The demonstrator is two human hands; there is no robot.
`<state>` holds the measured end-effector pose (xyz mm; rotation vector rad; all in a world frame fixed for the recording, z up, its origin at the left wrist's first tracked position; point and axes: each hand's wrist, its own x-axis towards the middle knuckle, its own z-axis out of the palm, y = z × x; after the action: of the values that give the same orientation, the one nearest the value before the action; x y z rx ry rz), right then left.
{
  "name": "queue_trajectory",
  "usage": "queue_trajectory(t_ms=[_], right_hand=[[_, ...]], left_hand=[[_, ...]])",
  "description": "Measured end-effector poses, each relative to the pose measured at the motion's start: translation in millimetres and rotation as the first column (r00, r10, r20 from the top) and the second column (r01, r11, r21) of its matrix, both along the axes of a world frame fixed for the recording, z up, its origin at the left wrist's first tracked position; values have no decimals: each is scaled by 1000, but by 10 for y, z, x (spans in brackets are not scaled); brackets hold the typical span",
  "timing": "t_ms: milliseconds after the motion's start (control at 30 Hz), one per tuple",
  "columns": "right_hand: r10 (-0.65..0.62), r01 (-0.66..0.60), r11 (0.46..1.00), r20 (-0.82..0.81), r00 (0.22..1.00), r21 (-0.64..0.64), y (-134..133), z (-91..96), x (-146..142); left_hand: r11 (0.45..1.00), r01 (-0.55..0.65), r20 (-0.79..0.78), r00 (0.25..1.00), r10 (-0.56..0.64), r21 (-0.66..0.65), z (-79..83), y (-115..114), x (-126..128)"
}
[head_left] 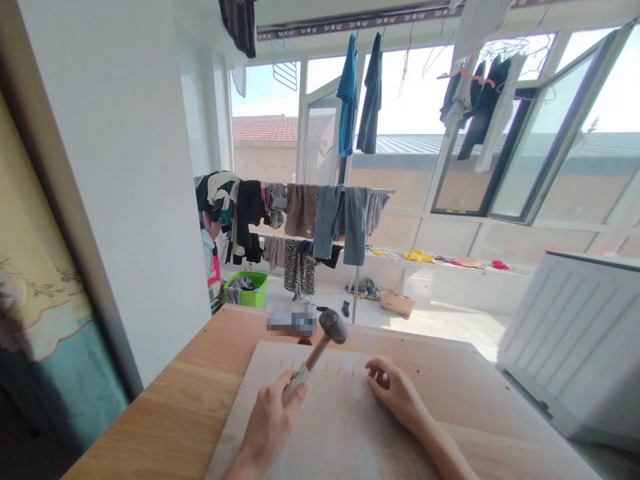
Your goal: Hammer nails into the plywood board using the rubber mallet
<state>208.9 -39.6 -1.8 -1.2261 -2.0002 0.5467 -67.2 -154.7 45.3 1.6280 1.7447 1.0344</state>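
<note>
My left hand (273,417) is wrapped round the handle of a mallet (333,325). Its dark, rounded head is raised above the far part of a pale wooden board (300,440). Several thin nails (341,371) stand upright in a row across the board. At the right end of that row is my right hand (393,387), low over the board, with thumb and fingertips curled together. Whatever those fingertips pinch, if anything, is too small to make out. Behind the mallet handle, a small brown round thing (305,341) is partly hidden.
The board lies on a wooden table (165,400); a blurred item (291,323) sits at its far edge. Beyond stand a laundry rack (300,213) and a green basket (255,293). A white ribbed cabinet-like unit (575,340) is at right, a white wall (115,167) at left.
</note>
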Motion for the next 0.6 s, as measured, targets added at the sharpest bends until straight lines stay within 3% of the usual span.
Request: queue_trajectory(t_ms=[300, 600], right_hand=[[-15, 15, 1000, 17, 1000, 18, 60, -117, 22], [-32, 32, 999, -16, 999, 35, 28, -84, 14]], left_hand=[[1000, 25, -39, 999, -25, -2, 12, -16, 22], [999, 25, -57, 998, -26, -20, 31, -51, 57]])
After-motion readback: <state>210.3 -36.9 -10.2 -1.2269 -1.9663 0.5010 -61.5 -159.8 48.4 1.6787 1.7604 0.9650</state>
